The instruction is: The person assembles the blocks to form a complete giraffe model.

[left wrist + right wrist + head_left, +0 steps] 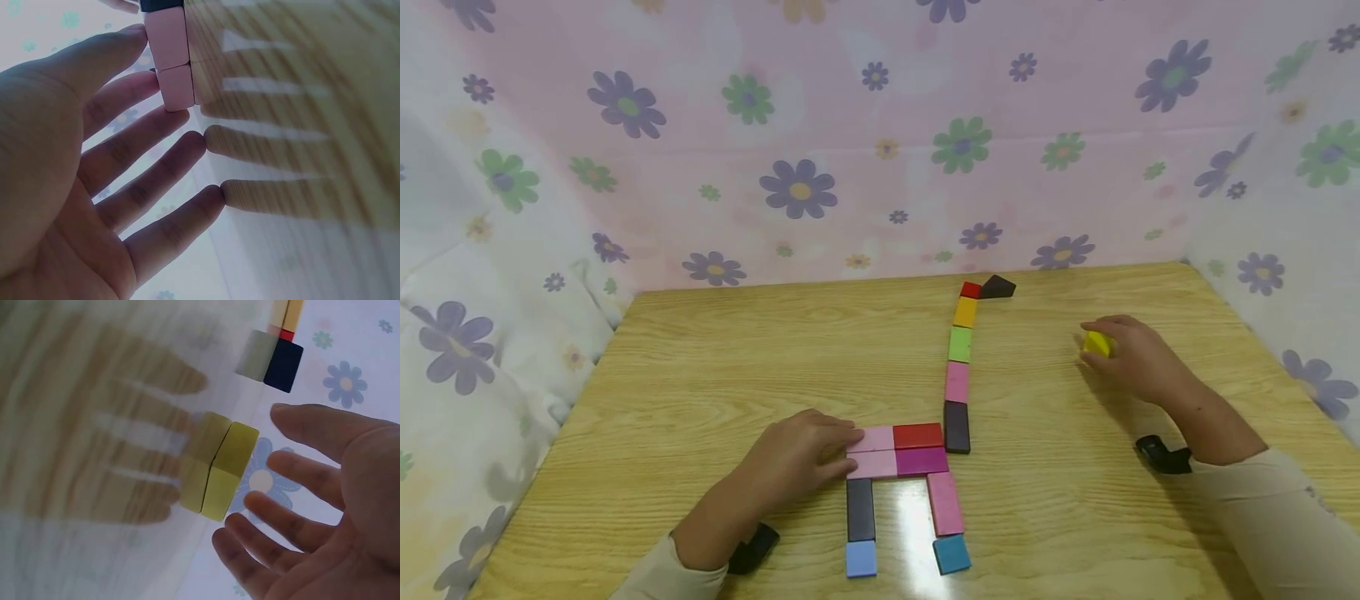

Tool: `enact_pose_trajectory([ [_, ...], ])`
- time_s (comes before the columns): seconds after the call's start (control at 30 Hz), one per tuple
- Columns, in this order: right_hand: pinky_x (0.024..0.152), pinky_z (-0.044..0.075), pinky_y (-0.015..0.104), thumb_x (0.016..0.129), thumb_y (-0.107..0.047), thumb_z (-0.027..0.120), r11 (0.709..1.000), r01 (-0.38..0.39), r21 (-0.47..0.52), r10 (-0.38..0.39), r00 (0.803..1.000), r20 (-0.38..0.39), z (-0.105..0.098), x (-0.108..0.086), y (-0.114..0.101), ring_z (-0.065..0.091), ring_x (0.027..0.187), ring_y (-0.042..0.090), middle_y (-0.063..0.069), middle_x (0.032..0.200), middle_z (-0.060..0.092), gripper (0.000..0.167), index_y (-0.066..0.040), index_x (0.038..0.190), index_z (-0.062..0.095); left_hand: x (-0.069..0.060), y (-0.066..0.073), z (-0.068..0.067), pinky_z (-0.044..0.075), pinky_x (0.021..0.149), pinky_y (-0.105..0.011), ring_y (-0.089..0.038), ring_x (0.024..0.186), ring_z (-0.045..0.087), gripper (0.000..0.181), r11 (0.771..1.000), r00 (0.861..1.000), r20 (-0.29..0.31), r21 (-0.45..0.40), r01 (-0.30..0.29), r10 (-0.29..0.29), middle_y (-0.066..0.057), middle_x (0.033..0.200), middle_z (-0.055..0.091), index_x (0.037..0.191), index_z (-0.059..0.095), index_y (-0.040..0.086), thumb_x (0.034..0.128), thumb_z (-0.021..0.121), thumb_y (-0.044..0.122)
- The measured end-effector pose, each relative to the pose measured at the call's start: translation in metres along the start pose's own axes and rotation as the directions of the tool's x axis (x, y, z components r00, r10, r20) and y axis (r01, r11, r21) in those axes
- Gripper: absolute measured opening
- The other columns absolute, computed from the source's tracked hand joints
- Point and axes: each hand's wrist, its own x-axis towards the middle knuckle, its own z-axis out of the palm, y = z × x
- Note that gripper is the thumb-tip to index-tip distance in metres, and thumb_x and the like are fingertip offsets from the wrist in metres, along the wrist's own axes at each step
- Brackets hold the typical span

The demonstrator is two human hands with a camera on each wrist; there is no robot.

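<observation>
My left hand (797, 454) touches the left ends of two pink blocks (872, 465) with its thumb and forefinger. In the left wrist view its other fingers are spread and rest on the table. Right of the pink blocks lie a red block (917, 436) and a magenta block (922, 461). My right hand (1138, 358) is around a yellow block (1098, 343) on the right side of the table. Seen from the right wrist, a gap separates the loosely spread fingers (290, 522) from this yellow block (232, 472), which sits on the glossy tabletop.
A curved column runs from a dark block (957, 427) through pink, green and orange to a small red one (970, 290), with a black angled block (997, 287) beside it. Below lie dark (861, 510) and pink (945, 503) blocks, each ending in blue. Flowered cloth (850, 142) borders the table.
</observation>
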Motion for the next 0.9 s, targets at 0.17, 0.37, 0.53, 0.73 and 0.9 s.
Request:
enact_pose_trajectory([
  [0.17,0.098,0.041,0.07,0.094,-0.012,0.067,0.999,-0.018,-0.033,0.019,1.0,0.023,0.0,0.0,0.001,0.042,0.123,0.06,0.044,0.135,0.045,0.05,0.016,0.133,0.052,0.0,0.0,0.0,0.057,0.094,-0.043,-0.02,0.117,0.066,0.036,1.0,1.0,-0.004,0.017,-0.012,0.012,0.003,0.124,0.072,0.122,0.074,0.021,0.0897,0.074,0.037],
  [0.37,0.1,0.041,0.069,0.093,-0.009,0.067,0.999,-0.011,-0.032,0.013,0.999,0.04,0.0,-0.002,0.001,0.045,0.122,0.06,0.043,0.131,0.05,0.046,0.018,0.129,0.055,0.002,0.0,0.0,0.058,0.092,-0.043,-0.021,0.116,0.067,0.034,0.998,0.999,-0.013,0.044,-0.045,0.046,0.002,0.124,0.072,0.122,0.074,0.02,0.0903,0.074,0.035],
  [0.53,0.097,0.044,0.068,0.091,-0.008,0.068,0.999,0.015,-0.03,-0.014,1.0,0.027,0.002,-0.005,-0.002,0.049,0.118,0.058,0.042,0.127,0.054,0.042,0.016,0.125,0.06,0.002,0.0,-0.001,0.058,0.092,-0.043,-0.021,0.116,0.067,0.035,0.998,0.999,-0.01,0.05,-0.047,0.048,0.002,0.124,0.072,0.121,0.074,0.02,0.0904,0.074,0.037],
  [0.73,0.094,0.046,0.066,0.091,-0.009,0.069,0.999,0.033,-0.01,-0.033,0.999,0.025,0.004,-0.006,-0.007,0.05,0.118,0.057,0.04,0.127,0.055,0.041,0.014,0.124,0.062,0.001,-0.001,0.0,0.059,0.092,-0.042,-0.021,0.115,0.067,0.035,0.997,0.999,-0.021,0.057,-0.049,0.05,0.002,0.122,0.072,0.121,0.075,0.021,0.0891,0.075,0.037],
  [0.9,0.091,0.048,0.065,0.091,-0.009,0.07,0.999,0.034,-0.002,-0.034,0.999,0.016,0.005,-0.007,-0.009,0.051,0.117,0.056,0.04,0.129,0.054,0.041,0.013,0.125,0.062,0.001,-0.002,0.001,0.059,0.091,-0.042,-0.021,0.113,0.068,0.034,0.997,0.997,-0.031,0.052,-0.062,0.063,0.001,0.121,0.073,0.12,0.075,0.02,0.0892,0.075,0.035],
])
